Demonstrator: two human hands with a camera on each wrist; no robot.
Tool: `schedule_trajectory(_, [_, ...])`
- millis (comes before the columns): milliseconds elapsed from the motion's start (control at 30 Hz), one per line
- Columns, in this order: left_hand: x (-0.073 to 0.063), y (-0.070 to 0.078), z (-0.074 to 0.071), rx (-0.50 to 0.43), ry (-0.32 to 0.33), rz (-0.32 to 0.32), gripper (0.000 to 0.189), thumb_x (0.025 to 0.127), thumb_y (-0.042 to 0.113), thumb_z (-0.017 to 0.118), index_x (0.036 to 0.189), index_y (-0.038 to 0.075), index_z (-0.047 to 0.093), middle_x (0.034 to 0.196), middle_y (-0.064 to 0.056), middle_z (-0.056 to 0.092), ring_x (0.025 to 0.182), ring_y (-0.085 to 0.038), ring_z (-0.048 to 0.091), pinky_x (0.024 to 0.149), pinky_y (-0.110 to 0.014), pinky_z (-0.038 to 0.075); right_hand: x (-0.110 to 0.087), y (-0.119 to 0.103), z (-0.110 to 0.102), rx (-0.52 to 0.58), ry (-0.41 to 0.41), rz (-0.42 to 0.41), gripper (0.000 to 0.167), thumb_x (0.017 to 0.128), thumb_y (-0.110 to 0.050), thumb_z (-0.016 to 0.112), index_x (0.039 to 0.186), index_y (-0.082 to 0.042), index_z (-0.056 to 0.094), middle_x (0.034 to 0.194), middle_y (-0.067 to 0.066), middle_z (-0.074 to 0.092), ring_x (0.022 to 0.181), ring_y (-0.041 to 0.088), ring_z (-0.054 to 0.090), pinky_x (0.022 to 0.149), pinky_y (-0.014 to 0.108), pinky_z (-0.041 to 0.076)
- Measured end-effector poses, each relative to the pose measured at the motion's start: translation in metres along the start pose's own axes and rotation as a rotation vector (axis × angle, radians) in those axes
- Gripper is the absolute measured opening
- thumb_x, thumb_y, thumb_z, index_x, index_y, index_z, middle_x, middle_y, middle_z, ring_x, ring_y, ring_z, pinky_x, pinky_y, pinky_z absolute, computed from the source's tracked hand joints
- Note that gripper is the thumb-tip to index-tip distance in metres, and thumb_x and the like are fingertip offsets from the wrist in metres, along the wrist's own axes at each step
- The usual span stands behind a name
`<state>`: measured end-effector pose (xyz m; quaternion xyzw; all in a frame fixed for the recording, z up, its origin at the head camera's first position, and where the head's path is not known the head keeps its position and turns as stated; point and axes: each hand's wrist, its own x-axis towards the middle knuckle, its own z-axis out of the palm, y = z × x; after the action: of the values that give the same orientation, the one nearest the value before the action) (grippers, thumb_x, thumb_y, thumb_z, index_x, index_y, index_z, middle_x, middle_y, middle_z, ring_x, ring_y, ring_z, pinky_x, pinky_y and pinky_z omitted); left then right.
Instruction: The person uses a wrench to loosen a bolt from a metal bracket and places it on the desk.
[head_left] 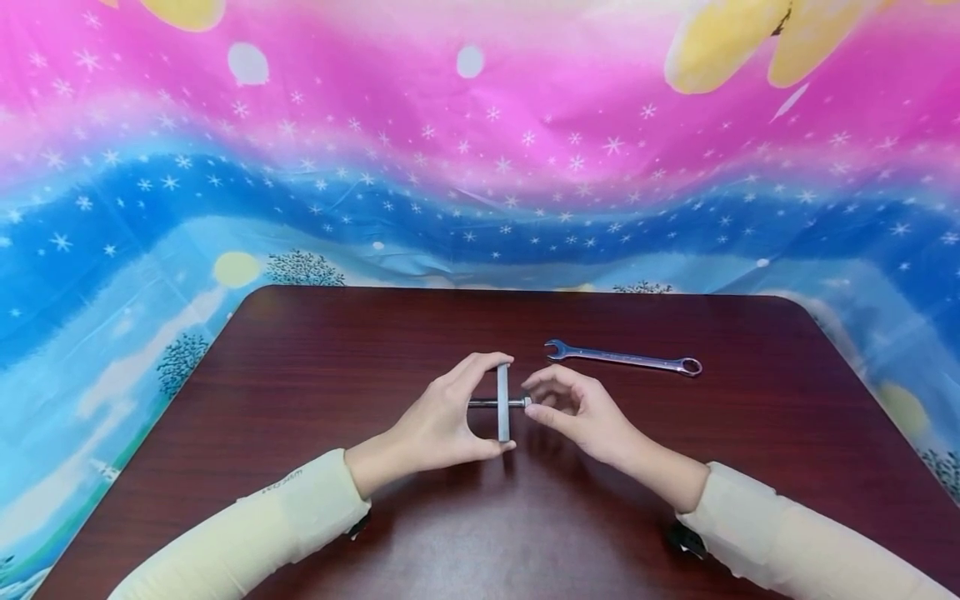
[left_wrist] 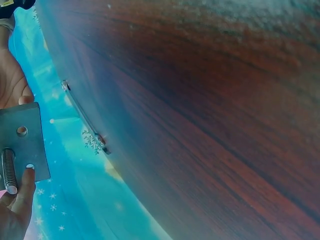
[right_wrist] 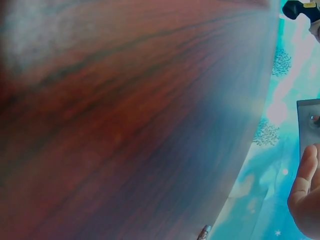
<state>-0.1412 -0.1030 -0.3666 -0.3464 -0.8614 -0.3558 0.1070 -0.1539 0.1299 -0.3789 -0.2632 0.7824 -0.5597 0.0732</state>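
Observation:
My left hand holds a grey metal plate on edge, fingers at its far edge and thumb at its near edge. A long bolt runs through the plate, its threaded end pointing into the left palm. In the left wrist view, the plate shows holes beside the threaded bolt. At the bolt's right end is a hex-shaped end, which my right hand pinches with thumb and curled index finger. The right wrist view catches only part of the plate and the right hand.
A combination wrench lies on the dark wooden table beyond the right hand, its open end to the left. Behind the table hangs a patterned pink and blue cloth. Both sleeves carry dark wrist-worn devices underneath.

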Motion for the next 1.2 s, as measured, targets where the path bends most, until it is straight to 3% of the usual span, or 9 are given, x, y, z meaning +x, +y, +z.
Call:
schedule_trajectory(167, [0.0006, 0.0009, 0.0014, 0.0, -0.002, -0.004, 0.092, 0.065, 0.029, 0.092, 0.142, 0.013, 0.043, 0.134, 0.002, 0.055, 0.118, -0.012, 0.058, 0.096, -0.037, 0.054, 0.0001, 0.0045, 0.0003, 0.075, -0.04, -0.014, 0.02, 0.096, -0.005, 0.062, 0.113, 0.006, 0.061, 0.09, 0.029, 0.067, 0.072, 0.025, 0.067, 0.07, 0.038, 0.059])
schedule_trajectory(300, [0.0012, 0.0017, 0.0024, 0.0, -0.001, 0.005, 0.092, 0.066, 0.029, 0.092, 0.142, 0.014, 0.043, 0.132, 0.003, 0.055, 0.118, -0.011, 0.057, 0.098, -0.035, 0.053, 0.0019, 0.0047, 0.0025, 0.104, -0.041, -0.026, 0.019, 0.098, -0.004, 0.058, 0.109, 0.011, 0.06, 0.084, 0.032, 0.066, 0.068, 0.025, 0.065, 0.068, 0.037, 0.059])
schedule_trajectory(433, [0.0014, 0.0019, 0.0027, -0.003, 0.001, 0.008, 0.092, 0.065, 0.029, 0.092, 0.142, 0.014, 0.043, 0.132, 0.003, 0.055, 0.119, -0.01, 0.057, 0.098, -0.034, 0.053, 0.0019, 0.002, 0.0035, 0.083, -0.021, -0.03, 0.019, 0.093, 0.0, 0.063, 0.111, 0.006, 0.061, 0.091, 0.027, 0.066, 0.073, 0.017, 0.066, 0.068, 0.032, 0.059])
schedule_trajectory(600, [0.0005, 0.0019, 0.0023, 0.0, 0.002, 0.006, 0.091, 0.066, 0.028, 0.092, 0.142, 0.015, 0.043, 0.132, 0.005, 0.055, 0.117, -0.009, 0.057, 0.097, -0.033, 0.053, -0.0008, -0.0004, 0.0028, 0.053, -0.046, -0.021, 0.035, 0.087, 0.004, 0.068, 0.12, -0.005, 0.059, 0.108, 0.016, 0.061, 0.084, 0.01, 0.065, 0.072, 0.026, 0.058])
schedule_trajectory(733, [0.0007, 0.002, 0.0027, 0.001, -0.001, 0.025, 0.091, 0.066, 0.028, 0.091, 0.141, 0.013, 0.043, 0.132, 0.004, 0.055, 0.118, -0.01, 0.058, 0.098, -0.034, 0.053, -0.0028, 0.0004, 0.0005, 0.044, -0.064, -0.002, 0.034, 0.088, -0.001, 0.07, 0.121, -0.003, 0.059, 0.104, 0.014, 0.063, 0.085, 0.01, 0.065, 0.073, 0.026, 0.058])
schedule_trajectory(967, [0.0006, 0.0031, 0.0034, 0.0, -0.009, 0.017, 0.091, 0.066, 0.028, 0.092, 0.142, 0.014, 0.043, 0.132, 0.003, 0.055, 0.117, -0.01, 0.057, 0.097, -0.033, 0.053, -0.0035, 0.0045, -0.0017, 0.104, -0.095, -0.019, 0.025, 0.095, -0.005, 0.064, 0.116, 0.006, 0.058, 0.083, 0.023, 0.066, 0.071, 0.019, 0.065, 0.066, 0.035, 0.057])
schedule_trajectory(1200, [0.0016, 0.0051, 0.004, -0.005, -0.012, 0.014, 0.091, 0.066, 0.027, 0.091, 0.142, 0.012, 0.043, 0.133, 0.003, 0.055, 0.119, -0.011, 0.057, 0.098, -0.035, 0.053, -0.0013, 0.0064, -0.0007, 0.155, -0.08, -0.005, 0.021, 0.1, -0.005, 0.054, 0.112, 0.012, 0.058, 0.08, 0.022, 0.067, 0.07, 0.014, 0.065, 0.068, 0.037, 0.06])
